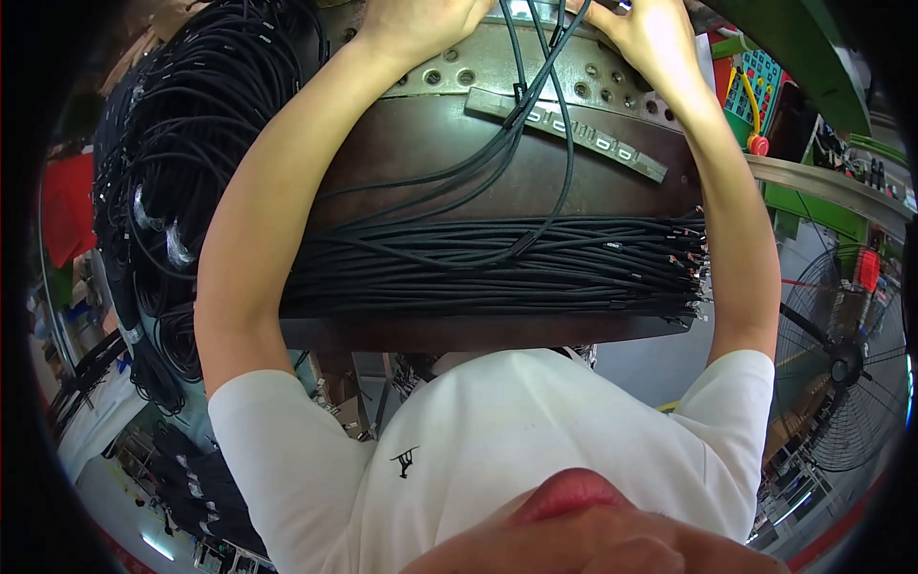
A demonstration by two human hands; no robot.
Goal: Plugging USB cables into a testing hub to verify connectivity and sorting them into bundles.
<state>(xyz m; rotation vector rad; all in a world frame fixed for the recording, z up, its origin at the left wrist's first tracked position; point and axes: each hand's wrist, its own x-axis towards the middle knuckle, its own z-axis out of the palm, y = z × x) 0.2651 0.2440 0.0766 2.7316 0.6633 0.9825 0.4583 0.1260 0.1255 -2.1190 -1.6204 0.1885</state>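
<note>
My left hand (pixel 426 24) reaches over the holed metal plate (pixel 406 86) at the far side of the table. Its fingers run out of the picture at the upper edge. Across the plate, my right hand (pixel 650 29) has its thumb pointing inward beside several black cables (pixel 516 115); whether it grips them is hidden, as its other fingers are cut off. Those cables come down between my hands and curve left over a slotted metal bar (pixel 593 141), which lies at a slant. Nearer to me, a thick row of black cables (pixel 459 273) lies across the brown tabletop (pixel 382 143), connector ends at the right.
A big heap of coiled black cables (pixel 191 124) rises at the left. On the right are a green control box (pixel 760 86) with buttons, a red knob (pixel 758 145), a metal rail (pixel 832 182) and a large caged fan (pixel 841 364).
</note>
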